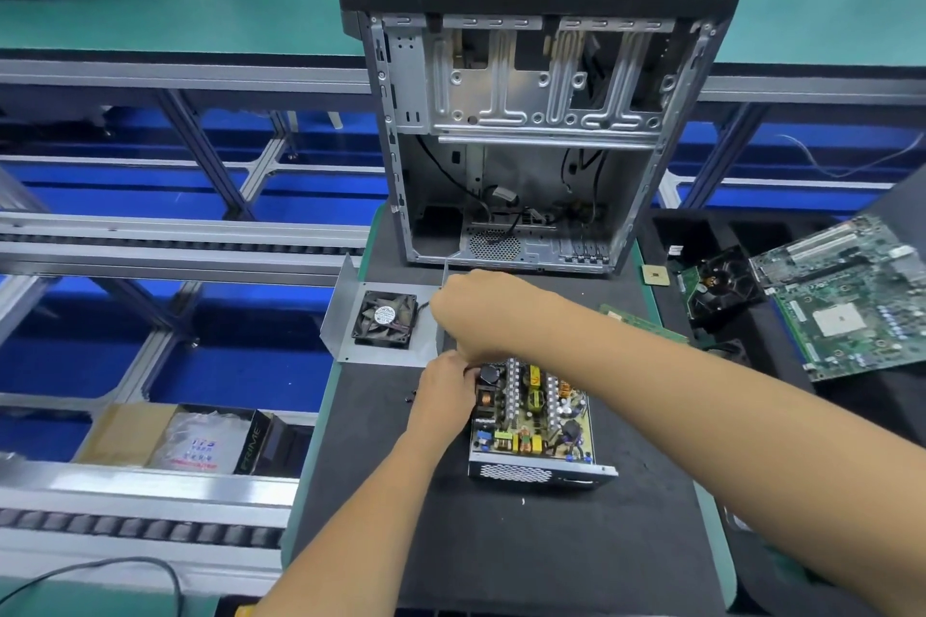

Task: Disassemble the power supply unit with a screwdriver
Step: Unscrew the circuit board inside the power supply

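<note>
The opened power supply unit [538, 421] lies on the black mat, its circuit board with coils and capacitors exposed in the metal tray. Its removed metal cover [345, 306], with a black fan [385, 318] on it, lies to the upper left. My left hand [443, 396] grips the unit's far left corner. My right hand [481, 311] is curled above that corner; a thin metal shaft shows above the fist, and what it holds is hidden. Small dark screws [411, 397] lie on the mat left of my left hand.
An empty computer case [536, 115] stands upright behind the unit. A motherboard [852, 301], a cooler fan [726, 281] and a CPU chip [655, 275] lie in a tray at right. A roller conveyor [150, 241] and a cardboard box [190, 438] are at left.
</note>
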Demonstrator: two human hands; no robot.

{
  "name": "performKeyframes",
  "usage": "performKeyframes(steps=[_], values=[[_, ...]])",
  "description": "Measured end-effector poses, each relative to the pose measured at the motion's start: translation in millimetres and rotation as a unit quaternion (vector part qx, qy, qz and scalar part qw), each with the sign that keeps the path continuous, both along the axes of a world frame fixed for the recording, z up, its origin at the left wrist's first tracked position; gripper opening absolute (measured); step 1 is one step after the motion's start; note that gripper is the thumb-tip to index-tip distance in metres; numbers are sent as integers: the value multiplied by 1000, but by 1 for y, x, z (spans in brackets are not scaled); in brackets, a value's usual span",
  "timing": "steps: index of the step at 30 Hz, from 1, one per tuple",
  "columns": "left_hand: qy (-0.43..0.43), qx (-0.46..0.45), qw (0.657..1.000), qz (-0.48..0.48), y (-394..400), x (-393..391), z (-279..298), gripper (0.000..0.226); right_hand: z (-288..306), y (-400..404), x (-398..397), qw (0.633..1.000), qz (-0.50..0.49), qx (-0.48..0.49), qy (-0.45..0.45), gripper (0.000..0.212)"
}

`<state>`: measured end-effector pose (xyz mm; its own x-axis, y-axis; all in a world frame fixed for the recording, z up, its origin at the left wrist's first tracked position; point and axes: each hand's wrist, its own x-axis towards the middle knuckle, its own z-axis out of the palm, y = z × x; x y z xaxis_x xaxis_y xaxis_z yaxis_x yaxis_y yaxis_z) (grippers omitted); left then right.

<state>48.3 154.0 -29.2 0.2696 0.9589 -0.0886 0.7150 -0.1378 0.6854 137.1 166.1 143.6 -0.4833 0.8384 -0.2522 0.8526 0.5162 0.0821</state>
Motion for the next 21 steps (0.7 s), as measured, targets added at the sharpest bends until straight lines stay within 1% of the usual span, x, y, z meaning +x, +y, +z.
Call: performKeyframes(steps=[3, 5, 9, 12, 16, 18, 21], values=[[-31, -24, 999, 32, -1, 1, 0, 15, -5, 0, -2, 1000, 12, 5, -8, 37], [-51, -38, 997, 51, -1, 0, 1, 13, -4, 2, 4, 1000, -13, -17, -6, 38], [-47, -54, 996, 58, 0, 3, 4, 17, 12, 12, 22, 998, -53, -32, 26, 36], [-35, -73, 992, 94, 4, 7, 3, 16, 19, 20, 25, 997, -51, -34, 53, 38], [-75, -72, 988, 114, 3, 5, -1, 14, 17, 28, 24, 994, -67, -51, 67, 40], [-92, -60, 988, 112, 2, 3, -2, 15, 14, 32, 25, 992, -74, -69, 70, 36], [-101, -58, 987, 110, 2, 2, -3, 17, 11, 35, 25, 993, -71, -84, 53, 23]])
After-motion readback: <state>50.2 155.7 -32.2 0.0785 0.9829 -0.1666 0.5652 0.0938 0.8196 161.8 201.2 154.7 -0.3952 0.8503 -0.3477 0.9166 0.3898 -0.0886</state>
